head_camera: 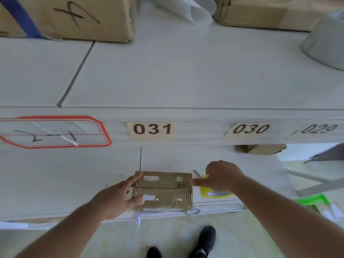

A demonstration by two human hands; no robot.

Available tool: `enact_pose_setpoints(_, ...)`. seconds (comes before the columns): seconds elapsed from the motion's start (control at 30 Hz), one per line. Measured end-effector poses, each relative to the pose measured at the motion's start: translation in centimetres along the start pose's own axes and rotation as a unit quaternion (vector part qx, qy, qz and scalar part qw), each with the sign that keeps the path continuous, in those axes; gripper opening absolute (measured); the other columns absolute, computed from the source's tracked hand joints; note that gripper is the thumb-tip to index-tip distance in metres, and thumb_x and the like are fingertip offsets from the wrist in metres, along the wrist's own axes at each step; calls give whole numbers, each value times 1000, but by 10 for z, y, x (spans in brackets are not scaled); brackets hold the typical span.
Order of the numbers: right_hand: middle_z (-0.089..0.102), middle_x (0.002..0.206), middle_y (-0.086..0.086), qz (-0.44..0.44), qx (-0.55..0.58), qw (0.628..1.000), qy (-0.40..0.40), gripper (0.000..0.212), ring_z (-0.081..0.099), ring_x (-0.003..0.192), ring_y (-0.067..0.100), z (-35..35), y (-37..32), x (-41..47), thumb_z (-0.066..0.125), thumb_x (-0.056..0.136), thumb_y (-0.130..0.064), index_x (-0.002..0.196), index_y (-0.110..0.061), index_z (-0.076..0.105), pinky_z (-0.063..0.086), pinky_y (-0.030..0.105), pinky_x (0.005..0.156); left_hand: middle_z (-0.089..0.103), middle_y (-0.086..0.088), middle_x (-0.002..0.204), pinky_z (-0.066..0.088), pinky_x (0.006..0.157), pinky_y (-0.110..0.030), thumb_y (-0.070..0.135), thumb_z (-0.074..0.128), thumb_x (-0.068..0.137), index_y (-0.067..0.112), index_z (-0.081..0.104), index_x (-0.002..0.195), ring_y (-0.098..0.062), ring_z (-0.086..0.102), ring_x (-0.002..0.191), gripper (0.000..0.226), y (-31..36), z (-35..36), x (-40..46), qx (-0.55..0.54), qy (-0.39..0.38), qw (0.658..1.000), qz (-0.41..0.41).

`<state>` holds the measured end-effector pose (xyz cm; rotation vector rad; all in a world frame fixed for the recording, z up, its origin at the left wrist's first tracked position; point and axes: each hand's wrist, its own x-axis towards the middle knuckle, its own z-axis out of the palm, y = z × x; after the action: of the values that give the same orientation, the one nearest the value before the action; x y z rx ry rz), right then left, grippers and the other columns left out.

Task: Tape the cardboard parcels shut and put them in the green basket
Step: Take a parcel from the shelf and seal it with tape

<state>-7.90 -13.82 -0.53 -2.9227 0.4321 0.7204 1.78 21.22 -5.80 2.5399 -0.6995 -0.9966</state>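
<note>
The parcel (pixel 163 190) is brown cardboard, and it is looking rough, with its top skin torn so the ribbed inside is showing. At its 3 o'clock the tape roll (pixel 214 193) is shiny yellow plastic. The shelf (pixel 167 75) is looking smooth and matt, pale grey. The number tags (pixel 151 130) at 12 o'clock are matt tan paper. The big boxes (pixel 74 17) are plain brown cardboard. At 4 o'clock the green basket (pixel 312 200) is glossy plastic.
</note>
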Motion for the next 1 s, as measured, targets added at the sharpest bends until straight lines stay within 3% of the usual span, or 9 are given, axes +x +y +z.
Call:
enact_pose_setpoints(0.37, 64, 77, -6, 29, 38, 999, -13, 88, 61, 74, 13, 34, 6, 5, 42, 62, -105, 76, -21, 60, 42, 29, 62, 46, 27, 147, 47, 103, -34, 87, 55, 77, 82, -6, 135, 3, 53, 121, 84, 0, 0, 1, -24, -8, 1000, -8)
enact_pose_setpoints(0.63, 64, 79, -5, 56, 52, 995, -57, 84, 60, 73, 12, 44, 3, 14, 45, 62, -105, 80, -24, 57, 43, 30, 62, 39, 28, 152, 46, 105, -35, 85, 56, 79, 82, -7, 137, -1, 51, 132, 86, 4, -1, -3, -31, -4, 999, -7)
enact_pose_setpoints(0.73, 65, 81, -5, 53, 58, 995, -59, 86, 62, 76, 13, 47, 4, 15, 44, 62, -105, 83, -23, 59, 46, 30, 64, 15, 30, 161, 34, 117, -36, 82, 48, 86, 71, -6, 148, -11, 30, 151, 83, -2, 2, -2, 28, 4, 1000, 6)
enact_pose_setpoints(0.8, 65, 81, -5, 48, 59, 996, -55, 87, 63, 77, 13, 48, 4, 15, 42, 62, -106, 83, -23, 59, 47, 30, 65, -6, 13, 171, 14, 126, -39, 80, 28, 95, 55, 8, 159, -19, 5, 159, 72, -7, 14, -2, 170, 101, 978, 63)
enact_pose_setpoints(0.87, 65, 81, -5, 45, 58, 996, -53, 87, 63, 77, 13, 49, 4, 15, 42, 62, -106, 82, -23, 59, 46, 30, 64, 11, -5, 172, 14, 124, -46, 67, 19, 104, 27, 35, 160, -26, 13, 158, 70, -3, 33, -5, 252, 174, 947, 102)
enact_pose_setpoints(0.9, 65, 81, -5, 45, 58, 996, -53, 86, 63, 77, 13, 49, 4, 15, 42, 63, -105, 82, -23, 58, 45, 30, 63, 20, -10, 170, 16, 122, -47, 63, 21, 106, 17, 38, 158, -28, 19, 157, 72, 2, 47, -5, 263, 196, 937, 117)
enact_pose_setpoints(1.0, 65, 82, -6, 48, 63, 995, -54, 85, 62, 78, 13, 50, 3, 16, 43, 63, -105, 84, -23, 59, 45, 30, 65, 20, -11, 170, 15, 121, -43, 66, 39, 99, 10, 28, 161, -29, 21, 156, 84, 42, 87, 1, 239, 195, 938, 159)
